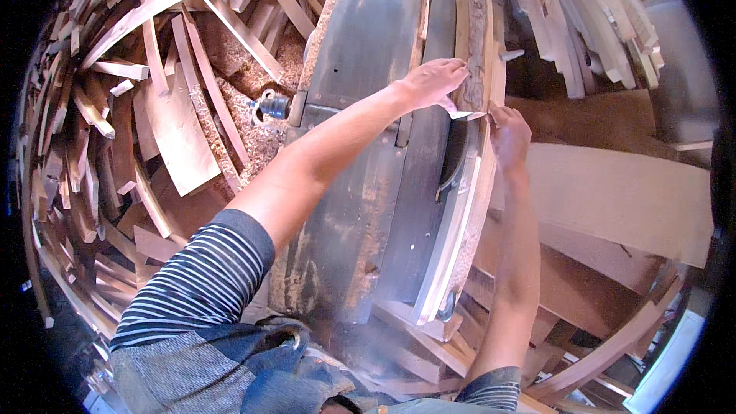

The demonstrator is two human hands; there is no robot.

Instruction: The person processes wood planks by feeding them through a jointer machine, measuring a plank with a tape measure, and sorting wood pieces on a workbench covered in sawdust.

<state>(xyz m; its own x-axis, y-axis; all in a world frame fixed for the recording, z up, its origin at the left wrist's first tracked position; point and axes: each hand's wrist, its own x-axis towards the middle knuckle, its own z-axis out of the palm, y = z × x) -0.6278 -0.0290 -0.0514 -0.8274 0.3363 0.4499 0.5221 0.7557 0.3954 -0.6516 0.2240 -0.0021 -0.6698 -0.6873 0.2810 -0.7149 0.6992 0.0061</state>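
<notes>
A long wooden board with a rough bark strip (pixel 475 38) lies along the right side of a metal woodworking machine (pixel 368 38). Over the board's left edge reaches my left hand (pixel 437 83), its fingers stretched forward and its thumb apart, pointing down. Between the thumb and my other hand lies a small white pointed sliver (pixel 466 116). My right hand (pixel 510 136) is closed at the outer edge of the board, beside the sliver's tip; whatever its curled fingers grip is hidden. Just below, a dark curved part (pixel 454 157) shows beside pale wooden strips (pixel 460 238).
Offcuts (pixel 176 130) and wood shavings (pixel 261 153) pile up on the left, around a dark cylindrical fitting (pixel 272 107) on the machine. Long curved boards (pixel 583 15) stack at the upper right. A wide pale board (pixel 613 192) lies to the right, above more planks.
</notes>
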